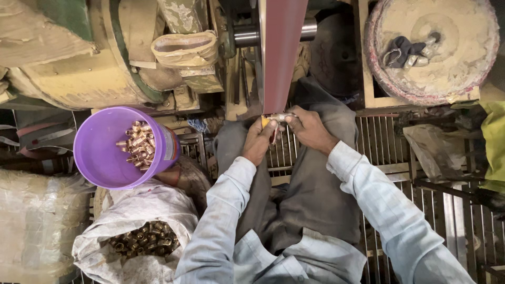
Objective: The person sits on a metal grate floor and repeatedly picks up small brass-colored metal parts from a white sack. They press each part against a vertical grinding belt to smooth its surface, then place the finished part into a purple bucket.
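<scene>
I've got both hands up at the reddish sanding belt (279,58): left hand (259,141) and right hand (307,129) each pinching an end of the small metal fitting (278,118), pressed against the belt's lower edge; purple bucket (100,158) of brass fittings (139,144) sits well left
</scene>
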